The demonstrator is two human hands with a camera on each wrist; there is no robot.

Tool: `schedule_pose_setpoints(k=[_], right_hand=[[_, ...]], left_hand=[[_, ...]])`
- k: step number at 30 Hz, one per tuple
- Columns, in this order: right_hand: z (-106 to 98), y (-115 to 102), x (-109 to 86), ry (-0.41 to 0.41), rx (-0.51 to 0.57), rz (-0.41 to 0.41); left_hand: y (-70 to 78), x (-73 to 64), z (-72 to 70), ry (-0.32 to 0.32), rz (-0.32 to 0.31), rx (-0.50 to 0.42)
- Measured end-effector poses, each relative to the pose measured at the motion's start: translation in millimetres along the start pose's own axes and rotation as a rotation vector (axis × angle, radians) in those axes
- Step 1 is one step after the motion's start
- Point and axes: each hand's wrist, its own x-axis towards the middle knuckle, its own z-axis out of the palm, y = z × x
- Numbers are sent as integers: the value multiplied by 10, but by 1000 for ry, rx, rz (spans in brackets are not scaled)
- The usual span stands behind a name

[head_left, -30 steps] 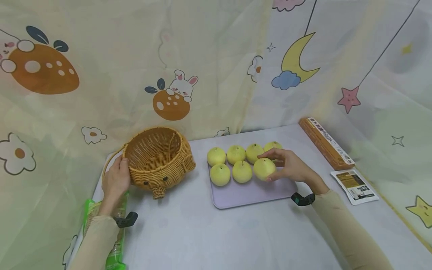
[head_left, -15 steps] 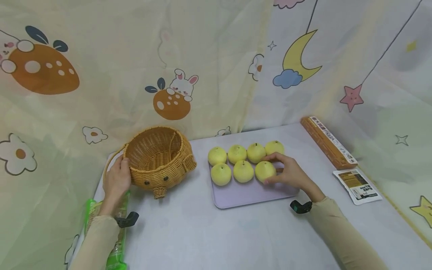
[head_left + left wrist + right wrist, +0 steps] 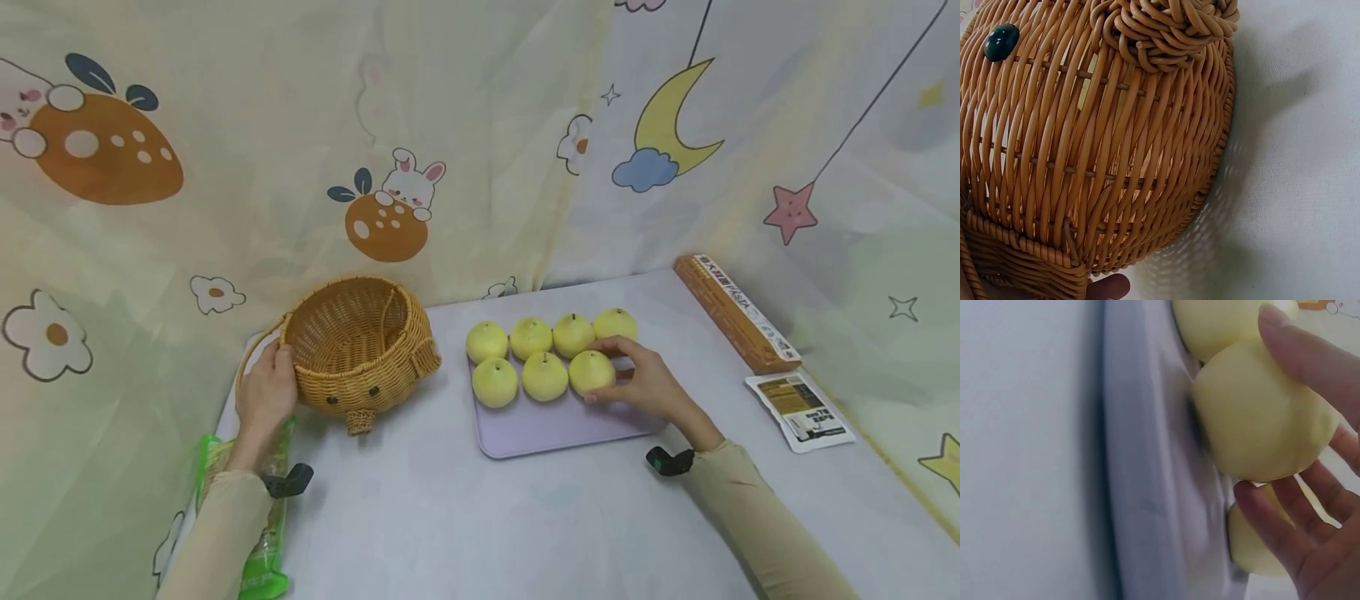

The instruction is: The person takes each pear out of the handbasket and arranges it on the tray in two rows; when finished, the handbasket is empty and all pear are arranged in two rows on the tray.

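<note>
My left hand (image 3: 268, 390) holds the side of a wicker basket (image 3: 390, 385) with an animal face, its opening tilted toward me. Close up in the left wrist view, the basket's weave (image 3: 1104, 144) fills much of the frame, and one fingertip (image 3: 1110, 287) shows below a woven ear. With thumb and fingers around it, my right hand (image 3: 648, 383) holds a yellow pear (image 3: 592, 372) at the right end of the front row on a lilac tray (image 3: 525, 433). Several more pears (image 3: 544, 377) sit in two rows. In the right wrist view the thumb lies over this pear (image 3: 1260, 412).
A green-edged packet (image 3: 262, 550) lies under my left forearm. On the right of the white table (image 3: 480, 517) are a long brown box (image 3: 735, 315) and a white-and-brown pouch (image 3: 801, 410). Printed cloth (image 3: 487, 167) hangs behind the table.
The pear in my right hand has come down slightly onto the tray, in line with the front row. My left hand keeps its hold on the basket; the head view has shifted slightly.
</note>
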Motion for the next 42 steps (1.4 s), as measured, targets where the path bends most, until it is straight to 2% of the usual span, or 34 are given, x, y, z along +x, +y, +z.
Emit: schedule_pose_setpoints(k=[3,9,17,20,24,28,32,39,42], right_hand=[[12,17,18,-2,-5,-1],[-1,0,79,18,-32,-30],[-95,-45,-16,-1,-146,-98],[-164,-103,28,-4,-170,-106],[-284,-303,157,-14,-133,-97],[-353,-602,366,-35,-103,-108],[-279,-944,717,-76,-70,-157],[140,-1621,1363,-217,168,-247],[351,-1849,1581,-292,174,-281]], left_hand=[[-23,-11,8,-3,-6,0],[-28,13,13,26,27,-11],[-43,-25,39,9,14,-6],[-45,-40,27,13,0,-7],[-42,-29,8,17,-2,0],[-30,5,8,15,6,13],[-51,14,-7,14,1,22],[-52,4,-5,11,0,19],[-35,6,-8,11,11,12]])
